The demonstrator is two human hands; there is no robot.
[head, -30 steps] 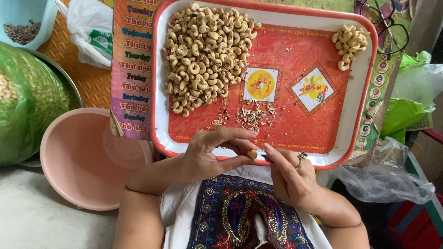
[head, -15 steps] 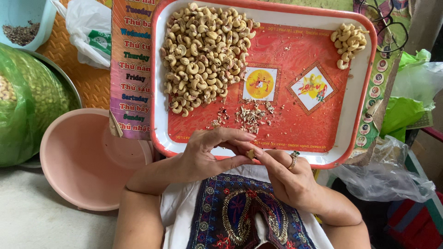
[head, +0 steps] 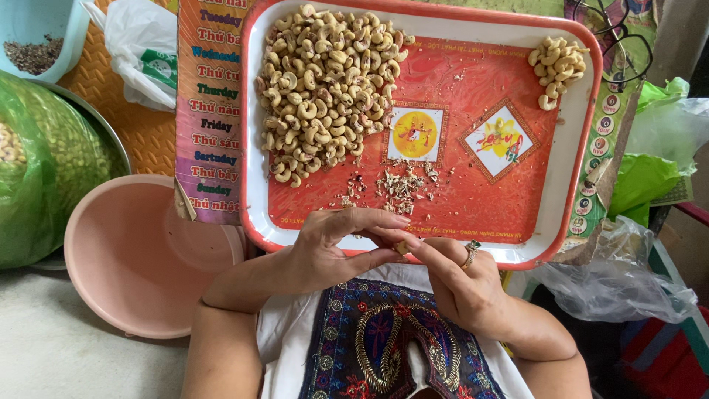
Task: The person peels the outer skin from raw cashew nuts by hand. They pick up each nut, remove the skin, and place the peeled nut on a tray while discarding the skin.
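A: Surface and surroundings?

B: A red tray [head: 569,159] with a white rim sits on a colourful printed chart [head: 210,111], itself on an orange woven mat [head: 140,125]. Pale floor at lower left. Clutter all round: a pink basin [head: 140,255], a green mesh sack [head: 44,159], a blue tub [head: 33,29], plastic bags.

A: Counts?

B: Two heaps of cashews: one big heap [head: 325,89] on the tray's left, one small heap [head: 557,66] in its far right corner. One scatter of skin flakes [head: 399,185] mid-tray. Two picture squares printed on the tray. One pair of spectacles [head: 620,44] past the right rim.

A: Hands?

B: Both at the tray's near edge. Left hand [head: 332,247] and right hand [head: 458,277] meet, fingers narrowed onto one small cashew [head: 401,247] pinched between them. One ring [head: 470,256] on the right.

A: Change from half a second back?

B: Little. Hands keep the same spot; heaps unmoved.
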